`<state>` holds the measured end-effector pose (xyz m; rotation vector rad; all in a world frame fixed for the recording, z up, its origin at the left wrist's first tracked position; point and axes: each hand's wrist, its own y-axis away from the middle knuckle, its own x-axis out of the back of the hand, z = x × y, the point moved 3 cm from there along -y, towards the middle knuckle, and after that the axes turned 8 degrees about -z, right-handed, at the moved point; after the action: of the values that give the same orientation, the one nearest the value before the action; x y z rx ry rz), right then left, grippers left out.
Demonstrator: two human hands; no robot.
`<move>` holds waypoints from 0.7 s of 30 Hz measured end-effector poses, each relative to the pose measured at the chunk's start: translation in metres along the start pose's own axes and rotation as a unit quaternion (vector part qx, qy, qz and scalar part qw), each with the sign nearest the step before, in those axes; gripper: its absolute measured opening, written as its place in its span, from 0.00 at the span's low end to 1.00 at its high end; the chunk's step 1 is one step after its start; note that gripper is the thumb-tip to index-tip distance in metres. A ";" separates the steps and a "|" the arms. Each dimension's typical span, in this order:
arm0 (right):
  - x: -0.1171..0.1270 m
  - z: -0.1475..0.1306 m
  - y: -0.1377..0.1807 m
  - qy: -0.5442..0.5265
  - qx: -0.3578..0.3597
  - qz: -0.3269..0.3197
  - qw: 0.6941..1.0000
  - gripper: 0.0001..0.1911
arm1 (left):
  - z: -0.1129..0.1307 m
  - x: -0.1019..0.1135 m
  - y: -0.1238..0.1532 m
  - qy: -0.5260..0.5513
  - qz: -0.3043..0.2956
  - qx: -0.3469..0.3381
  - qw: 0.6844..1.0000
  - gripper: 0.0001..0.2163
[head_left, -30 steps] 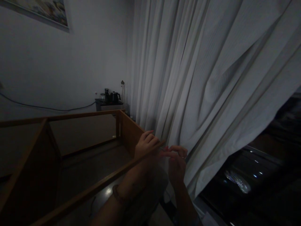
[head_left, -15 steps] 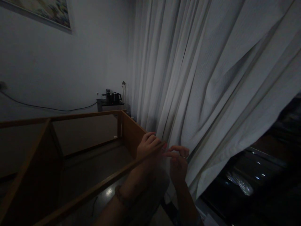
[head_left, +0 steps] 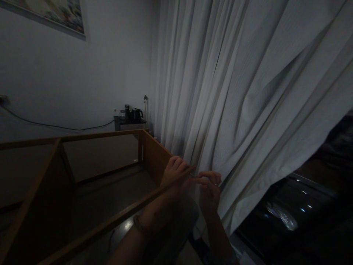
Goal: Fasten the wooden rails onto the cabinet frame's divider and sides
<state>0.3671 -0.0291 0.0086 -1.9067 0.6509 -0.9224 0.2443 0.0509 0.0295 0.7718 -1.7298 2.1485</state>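
A brown wooden cabinet frame point(head_left: 158, 154) stretches from the left edge to the middle of the head view, with an upright divider inside it. My left hand point(head_left: 174, 170) is at its near right corner, fingers curled over the top of the end panel. A bracelet circles that wrist. Just right of the same corner is my right hand point(head_left: 209, 187), its index finger stretched toward the corner and the other fingers bent in. Whatever lies between its fingertips is too dim and blurred to make out.
Pale curtains point(head_left: 234, 92) hang close behind and to the right of my hands. A small cabinet point(head_left: 131, 126) in the far corner bears a black kettle point(head_left: 136, 114). A dark cable point(head_left: 55, 127) runs along the wall. Dark glossy surfaces point(head_left: 298, 202) lie at the lower right.
Both hands stay at the frame's corner. The fingertips between them have shifted slightly, and the view has moved a little. The frame keeps its place.
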 end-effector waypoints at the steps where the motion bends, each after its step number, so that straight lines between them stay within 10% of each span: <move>1: 0.000 0.000 0.000 0.005 -0.002 -0.003 1.000 0.26 | 0.000 0.000 0.000 0.005 0.000 0.010 1.000 0.12; 21: 0.007 0.010 0.016 -0.088 0.003 0.039 0.995 0.03 | 0.009 -0.001 -0.004 0.019 0.026 0.072 0.997 0.14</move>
<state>0.3778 -0.0367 -0.0064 -1.9173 0.6110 -0.6972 0.2490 0.0435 0.0331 0.7251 -1.6064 2.3277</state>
